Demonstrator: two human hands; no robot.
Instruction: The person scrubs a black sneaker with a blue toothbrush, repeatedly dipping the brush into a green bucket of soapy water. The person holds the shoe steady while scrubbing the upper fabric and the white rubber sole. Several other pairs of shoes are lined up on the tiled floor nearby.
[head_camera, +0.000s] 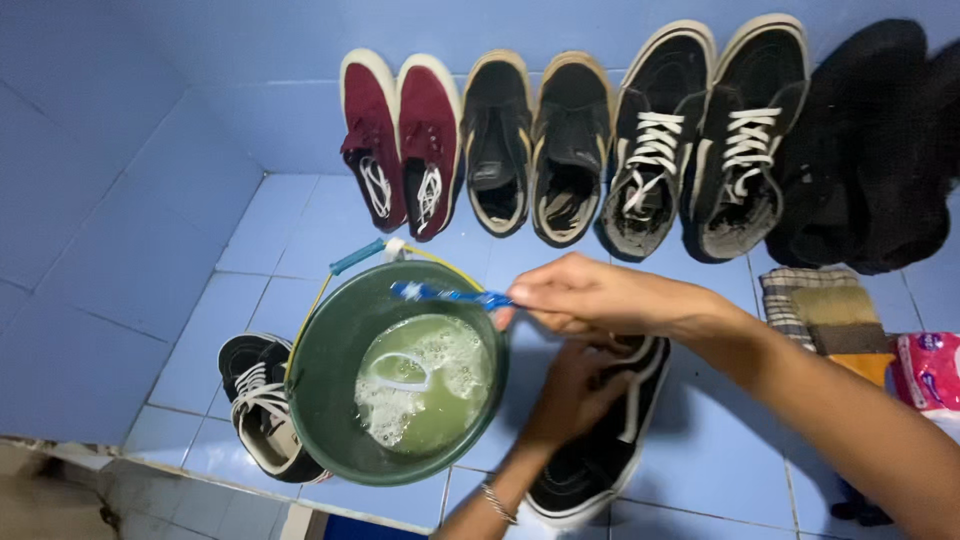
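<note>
Brush-wetting step, by judgement: right hand (590, 297) pinches a blue plastic toothbrush (447, 295) over the round green bucket of sudsy water (330, 360) just ahead of it, left hand (570, 395) clasps the black-and-white canvas sneaker (600, 450) beneath; next calls for scrubbing that shoe.

We hold a blue toothbrush (445, 294) in our right hand (580, 297) over the rim of a green bucket (330, 380) of foamy water, while our left hand (575, 390) grips a black sneaker (600, 460) on the blue tiled floor (700, 440). Another black sneaker (258, 400) lies left of the bucket, and pairs of shoes (560, 140) lean against the wall.
</note>
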